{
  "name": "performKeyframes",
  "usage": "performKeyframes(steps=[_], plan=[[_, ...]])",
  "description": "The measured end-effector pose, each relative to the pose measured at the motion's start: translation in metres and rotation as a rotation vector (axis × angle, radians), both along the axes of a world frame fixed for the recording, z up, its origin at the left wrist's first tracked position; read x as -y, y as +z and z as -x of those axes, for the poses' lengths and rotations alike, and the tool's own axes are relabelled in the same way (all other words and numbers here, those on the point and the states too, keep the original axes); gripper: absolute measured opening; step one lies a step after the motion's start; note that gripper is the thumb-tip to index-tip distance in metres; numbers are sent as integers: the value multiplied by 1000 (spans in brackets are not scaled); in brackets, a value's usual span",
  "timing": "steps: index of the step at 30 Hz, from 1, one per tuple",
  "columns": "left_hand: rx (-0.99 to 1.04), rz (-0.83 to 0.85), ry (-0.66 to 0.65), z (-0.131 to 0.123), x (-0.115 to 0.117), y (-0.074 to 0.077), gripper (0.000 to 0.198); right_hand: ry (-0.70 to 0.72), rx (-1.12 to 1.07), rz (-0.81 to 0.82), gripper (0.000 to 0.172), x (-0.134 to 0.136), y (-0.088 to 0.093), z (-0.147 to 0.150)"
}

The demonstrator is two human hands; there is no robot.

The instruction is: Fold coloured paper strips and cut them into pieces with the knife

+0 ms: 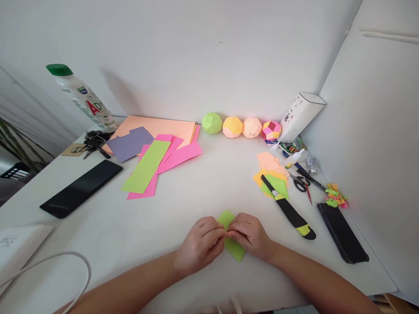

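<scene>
A small green piece of paper is at the near middle of the white table, its ends showing above and below my fingers. My left hand pinches it from the left, fingers curled. From the right, my right hand closes on the same paper, and the fingertips of both hands meet over its middle. Those fingertips hide the centre of the paper, so any fold there cannot be made out. Nearest on the right lies a black and lime utility knife, partly over a stack of green and orange paper pieces.
Paper strips, green and pink, lie at left beside a black phone-like slab. Several paper polyhedra line the wall. Scissors, pens and a black case sit at right. A white bottle stands back left.
</scene>
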State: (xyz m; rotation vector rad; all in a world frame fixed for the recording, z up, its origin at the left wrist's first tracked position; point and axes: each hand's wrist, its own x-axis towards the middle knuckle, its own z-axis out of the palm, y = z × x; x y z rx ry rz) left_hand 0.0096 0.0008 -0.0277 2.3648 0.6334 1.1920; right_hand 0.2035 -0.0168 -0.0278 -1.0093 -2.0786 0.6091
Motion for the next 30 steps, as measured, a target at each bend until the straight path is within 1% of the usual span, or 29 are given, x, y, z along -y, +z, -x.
performKeyframes(steps=[5,12,22,30], plan=[[1,-4,19,0,1,0,14,15,14,-17,38,0,-1,-1],[15,22,-4,0,1,0,16,31,-40,-17,39,-1,2,0],[-15,5,-99,1,0,3,17,80,-1,-96,37,-4,1,-5],[-76,-22,-160,3,-3,-2,16,119,91,-92,35,-5,-2,-8]])
